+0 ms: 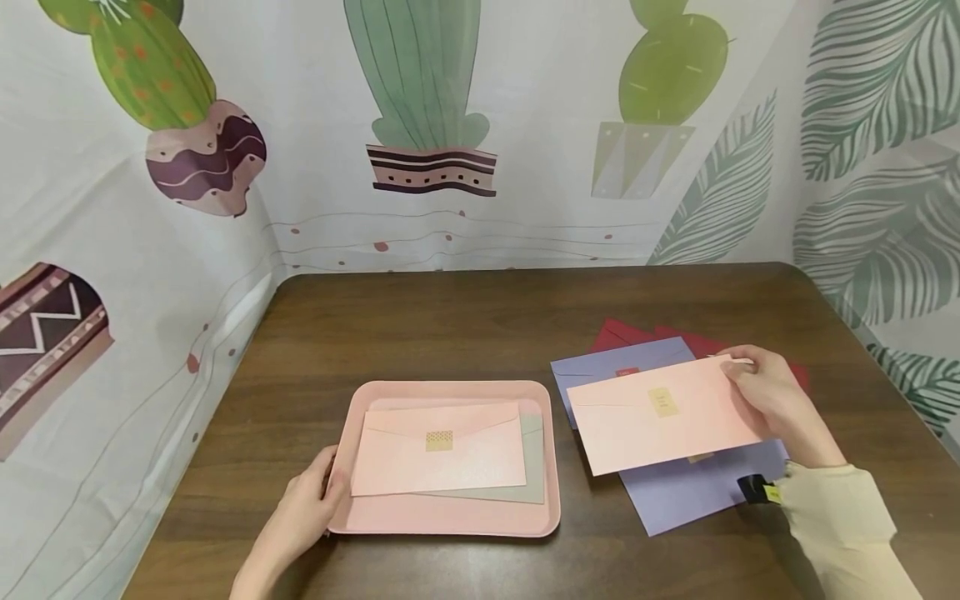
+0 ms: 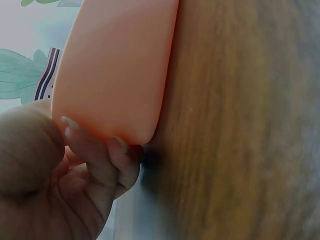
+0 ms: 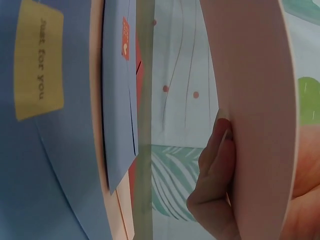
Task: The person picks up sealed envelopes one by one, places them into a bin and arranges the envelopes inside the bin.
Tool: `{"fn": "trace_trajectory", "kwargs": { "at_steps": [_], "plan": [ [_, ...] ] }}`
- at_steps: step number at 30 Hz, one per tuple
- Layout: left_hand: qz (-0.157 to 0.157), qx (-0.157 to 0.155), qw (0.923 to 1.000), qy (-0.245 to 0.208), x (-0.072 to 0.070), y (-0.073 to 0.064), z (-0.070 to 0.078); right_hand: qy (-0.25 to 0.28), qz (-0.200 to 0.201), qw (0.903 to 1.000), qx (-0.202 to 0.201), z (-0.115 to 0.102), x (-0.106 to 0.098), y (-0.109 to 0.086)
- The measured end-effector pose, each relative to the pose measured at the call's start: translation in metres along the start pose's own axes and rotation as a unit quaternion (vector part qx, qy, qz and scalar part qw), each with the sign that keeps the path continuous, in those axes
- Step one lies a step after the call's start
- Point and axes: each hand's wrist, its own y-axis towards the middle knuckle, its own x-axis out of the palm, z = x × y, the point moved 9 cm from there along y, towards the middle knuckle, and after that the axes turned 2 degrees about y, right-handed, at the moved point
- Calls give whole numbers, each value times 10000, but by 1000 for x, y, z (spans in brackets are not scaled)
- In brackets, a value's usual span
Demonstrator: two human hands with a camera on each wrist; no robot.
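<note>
My left hand (image 1: 300, 504) grips the left edge of a pink tray (image 1: 442, 522), thumb at the rim and fingertips against its outer side in the left wrist view. Inside the tray, a pink envelope (image 1: 405, 471) with a gold sticker overlaps a grey-green envelope (image 1: 534, 467). On the right, my right hand (image 1: 772, 400) pinches another pink envelope (image 1: 622, 433) by its right end, between thumb and fingers. It is raised and tilted over the pile, its pale sticker facing up. In the right wrist view it stands apart from a lavender-blue envelope (image 3: 55, 160) labelled "Just for you".
The pile at the right holds lavender envelopes (image 1: 675, 500) and red envelopes (image 1: 618, 335) at the back, with pink edges showing between in the right wrist view. A brown wooden table (image 1: 420, 325) bears everything. Behind it hangs a cactus-print cloth (image 1: 540, 200).
</note>
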Motion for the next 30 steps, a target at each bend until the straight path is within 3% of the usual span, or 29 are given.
{"fn": "trace_trajectory", "kwargs": {
  "at_steps": [12, 19, 25, 30],
  "plan": [
    [55, 3, 10000, 30, -1, -1, 0, -83, 29, 9999, -75, -4, 5, -1],
    [-51, -185, 9995, -233, 1, 0, -2, -81, 43, 9999, -72, -5, 7, -2],
    [-16, -90, 10000, 0, 0, -1, -2, -97, -30, 9999, -59, -8, 11, -3],
    [-59, -102, 9999, -55, 1, 0, -2, -26, -56, 10000, 40, -10, 14, -4]
  ]
}}
